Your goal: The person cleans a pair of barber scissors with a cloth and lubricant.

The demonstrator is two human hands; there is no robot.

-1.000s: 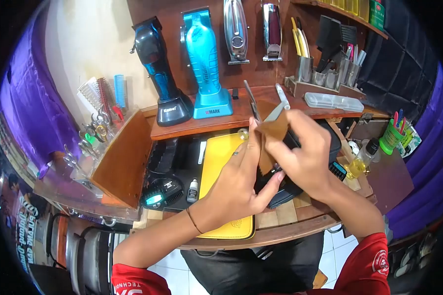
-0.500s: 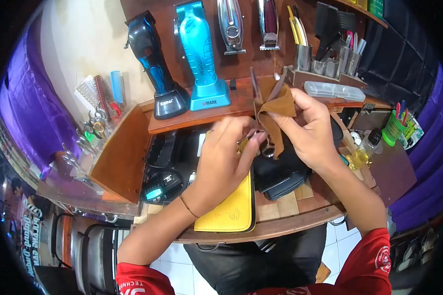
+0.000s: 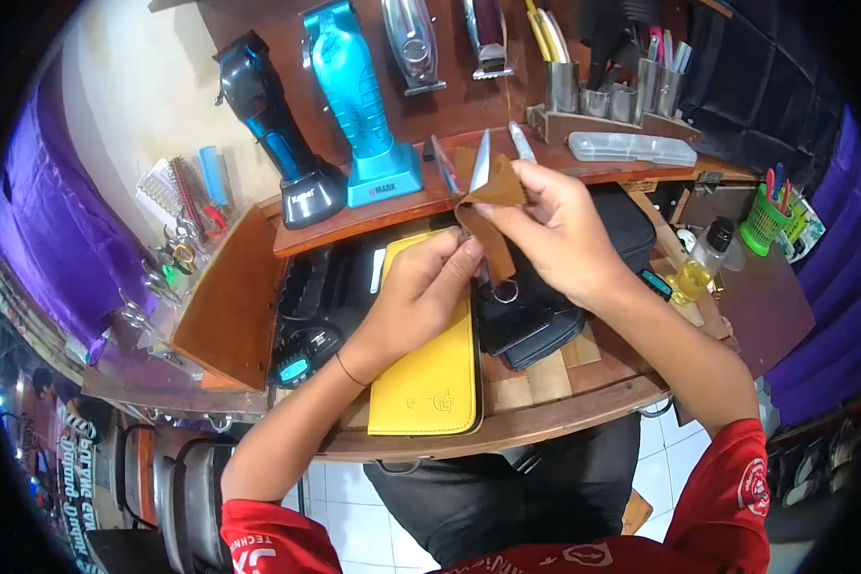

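Observation:
A pair of scissors (image 3: pixel 481 165) points upward between my hands, its two blades apart and a finger ring (image 3: pixel 506 291) hanging below. A brown cloth (image 3: pixel 491 247) is folded about the blades and drapes down in front of the handles. My right hand (image 3: pixel 566 234) pinches the cloth at the blades from the right. My left hand (image 3: pixel 413 292) is closed at the lower part of the scissors, its fingertips against the cloth's edge; the cloth and fingers hide part of the handles. Beneath my left hand lies a yellow zip case (image 3: pixel 426 387). Black cases (image 3: pixel 536 330) lie under the scissors.
On the shelf stand a black clipper (image 3: pixel 277 134) and a blue clipper (image 3: pixel 359 105), beside a clear plastic case (image 3: pixel 631 148). Combs and scissors fill a holder at left. A bottle of yellow liquid (image 3: pixel 703 263) and a green basket (image 3: pixel 763 225) stand at right.
The camera view has shifted, moving the shelf items up and left. More of one blade now shows above the cloth. Both hands keep their hold.

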